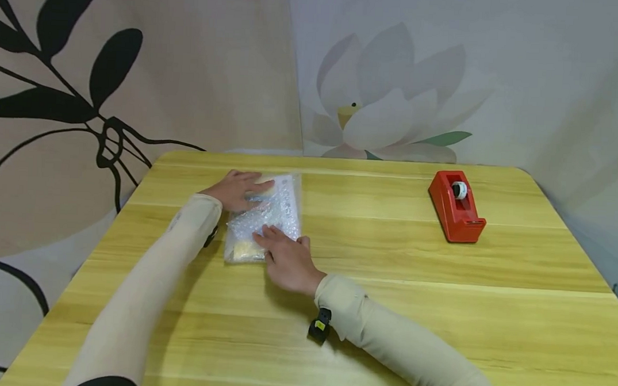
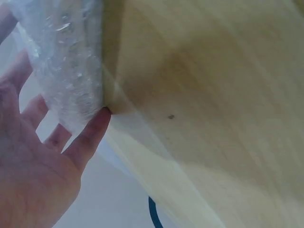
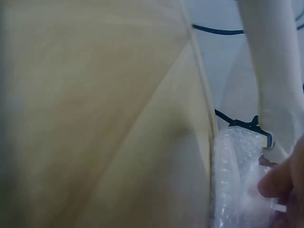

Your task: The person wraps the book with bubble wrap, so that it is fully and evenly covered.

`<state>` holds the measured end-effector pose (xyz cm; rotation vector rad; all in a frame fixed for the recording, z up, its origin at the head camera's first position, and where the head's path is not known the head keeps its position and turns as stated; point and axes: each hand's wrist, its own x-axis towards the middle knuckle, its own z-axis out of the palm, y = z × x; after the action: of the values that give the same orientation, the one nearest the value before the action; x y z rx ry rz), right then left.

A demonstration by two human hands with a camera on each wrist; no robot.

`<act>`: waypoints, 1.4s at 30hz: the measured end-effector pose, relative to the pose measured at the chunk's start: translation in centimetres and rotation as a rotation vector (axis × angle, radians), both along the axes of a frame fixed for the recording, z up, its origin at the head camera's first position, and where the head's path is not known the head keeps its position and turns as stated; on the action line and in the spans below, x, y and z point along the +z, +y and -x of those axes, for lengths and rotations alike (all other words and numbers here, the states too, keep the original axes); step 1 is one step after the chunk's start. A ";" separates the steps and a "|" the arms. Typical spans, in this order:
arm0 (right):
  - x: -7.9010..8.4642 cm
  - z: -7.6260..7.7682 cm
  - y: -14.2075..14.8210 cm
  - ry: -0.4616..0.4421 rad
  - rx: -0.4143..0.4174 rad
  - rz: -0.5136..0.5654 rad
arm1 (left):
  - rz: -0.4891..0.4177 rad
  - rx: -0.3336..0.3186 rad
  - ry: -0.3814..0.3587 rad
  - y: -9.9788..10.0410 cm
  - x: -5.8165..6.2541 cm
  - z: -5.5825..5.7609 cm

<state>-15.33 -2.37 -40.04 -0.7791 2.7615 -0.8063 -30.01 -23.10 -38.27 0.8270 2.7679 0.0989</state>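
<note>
A flat rectangular package wrapped in clear bubble wrap (image 1: 283, 206) lies on the wooden table, left of the middle. Its contents look pale, with a yellowish patch at the near end. My left hand (image 1: 236, 191) rests with spread fingers over its far left part. In the left wrist view, those fingers (image 2: 90, 135) lie along the edge of the wrap (image 2: 71, 57). From the near right side, my right hand (image 1: 291, 265) touches the package's lower right part with extended fingers. Only part of that hand (image 3: 285, 185) appears in the right wrist view, beside the bubble wrap (image 3: 228, 175).
A red tape dispenser (image 1: 455, 208) with a small roll of tape (image 1: 460, 190) stands at the table's back right. The wooden tabletop (image 1: 388, 265) reaches back to a printed backdrop (image 1: 231, 68). Dark wrist straps with devices (image 1: 320, 326) sit under both cuffs.
</note>
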 end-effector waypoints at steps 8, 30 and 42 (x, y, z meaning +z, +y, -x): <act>0.4 0.3 0.0 0.084 0.131 -0.138 | -0.037 0.119 -0.117 0.2 0.9 0.2; 1.4 2.1 1.8 -0.032 0.386 -0.153 | -0.027 0.197 -0.248 0.7 1.4 -1.0; 1.0 5.7 4.1 -0.037 0.185 0.047 | -0.033 0.186 -0.258 1.1 1.4 -1.3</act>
<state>-21.01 1.77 -39.02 -1.0006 2.5990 -0.8414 -28.75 -22.01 -36.84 0.5208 2.5964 0.2660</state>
